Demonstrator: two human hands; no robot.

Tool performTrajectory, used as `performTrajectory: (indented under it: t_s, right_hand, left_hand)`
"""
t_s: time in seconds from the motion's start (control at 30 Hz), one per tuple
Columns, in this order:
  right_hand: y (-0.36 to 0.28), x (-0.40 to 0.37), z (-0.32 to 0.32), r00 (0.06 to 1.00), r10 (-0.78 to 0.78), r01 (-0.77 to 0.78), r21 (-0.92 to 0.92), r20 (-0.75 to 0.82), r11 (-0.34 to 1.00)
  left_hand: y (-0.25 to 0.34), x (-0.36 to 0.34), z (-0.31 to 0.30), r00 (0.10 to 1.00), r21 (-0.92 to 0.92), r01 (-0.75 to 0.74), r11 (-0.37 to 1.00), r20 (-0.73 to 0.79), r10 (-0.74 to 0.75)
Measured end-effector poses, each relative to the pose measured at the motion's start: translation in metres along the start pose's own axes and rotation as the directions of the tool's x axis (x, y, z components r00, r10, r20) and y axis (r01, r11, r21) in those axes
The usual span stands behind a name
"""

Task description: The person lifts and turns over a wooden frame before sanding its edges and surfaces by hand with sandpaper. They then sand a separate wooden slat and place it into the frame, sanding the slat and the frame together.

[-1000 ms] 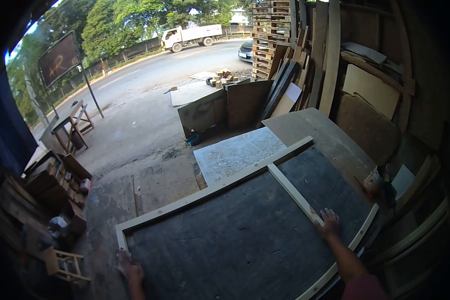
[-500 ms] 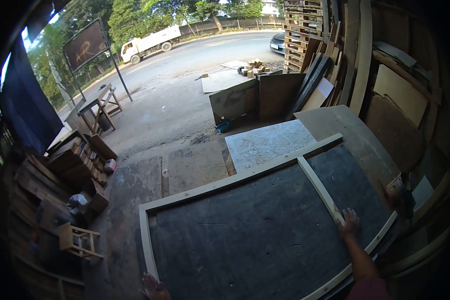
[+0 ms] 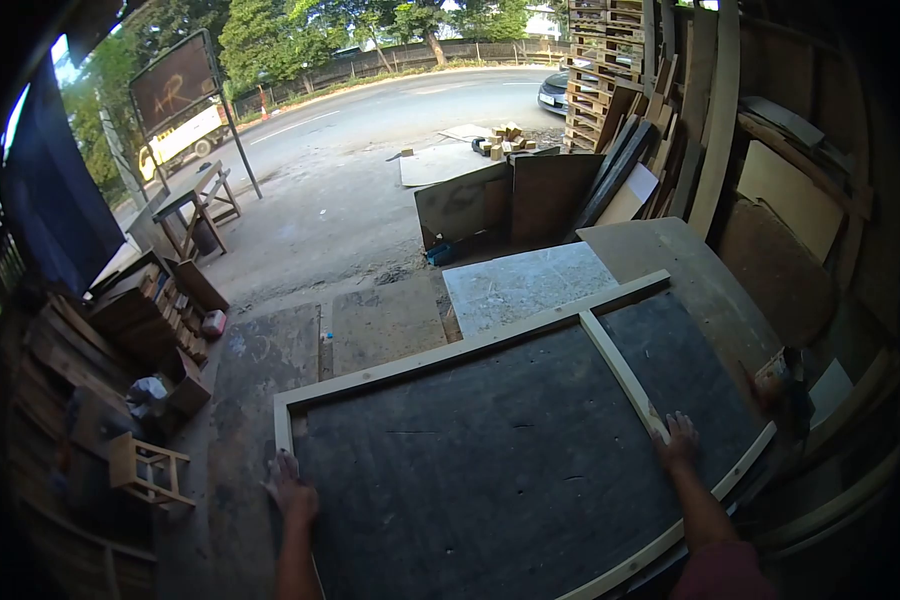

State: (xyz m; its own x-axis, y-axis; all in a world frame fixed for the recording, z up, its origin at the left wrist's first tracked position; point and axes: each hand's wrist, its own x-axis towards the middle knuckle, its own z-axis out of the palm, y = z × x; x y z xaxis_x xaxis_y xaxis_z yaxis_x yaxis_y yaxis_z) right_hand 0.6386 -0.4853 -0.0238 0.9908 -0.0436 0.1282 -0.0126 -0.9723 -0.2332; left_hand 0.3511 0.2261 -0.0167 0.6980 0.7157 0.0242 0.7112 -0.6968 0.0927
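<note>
A pale wooden frame of long strips lies on a dark, scuffed panel. Its crosspiece runs towards me on the right side. My right hand rests at the near end of this crosspiece, fingers stretched out and apart. On the left strip of the frame lies my left hand, its fingers spread over the wood. The forearm hides part of that strip. Along the near right edge, another pale strip passes partly under my right arm.
Beyond the frame lie a whitish speckled board and a brown sheet. Leaning boards and stacked pallets stand at right. A small wooden stool is at lower left. A road with a car runs behind.
My left hand has moved forward along the left strip, bringing its forearm into view. My right hand stays at the crosspiece. The truck on the road has moved left; the view has shifted slightly.
</note>
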Motion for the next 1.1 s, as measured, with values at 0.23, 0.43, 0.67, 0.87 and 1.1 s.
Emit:
performTrajectory:
  t_s: [0.23,0.43,0.67,0.87,1.1]
  right_hand:
    - [0.006,0.002,0.008,1.0,-0.002,0.003,0.013,-0.026,1.0]
    - [0.007,0.0,0.011,0.999,0.004,-0.004,-0.012,-0.048,1.0]
    - [0.008,0.001,0.009,0.999,-0.015,0.015,0.004,-0.029,1.0]
    - [0.011,0.001,0.009,0.999,-0.035,0.035,-0.016,0.018,0.999]
    - [0.039,0.02,0.044,0.992,-0.12,0.113,-0.133,-0.04,0.985]
  left_hand:
    - [0.005,-0.118,-0.004,0.979,0.004,0.195,0.981,0.059,-0.195]
    - [0.015,0.106,0.003,0.993,0.001,0.094,0.996,0.068,-0.094]
    - [0.002,0.117,0.009,0.985,0.065,0.093,0.993,0.137,-0.102]
    - [-0.028,-0.055,0.001,0.993,0.01,0.066,0.998,0.1,-0.066]
    - [-0.068,-0.287,0.007,1.0,-0.042,-0.024,0.999,0.019,0.025]
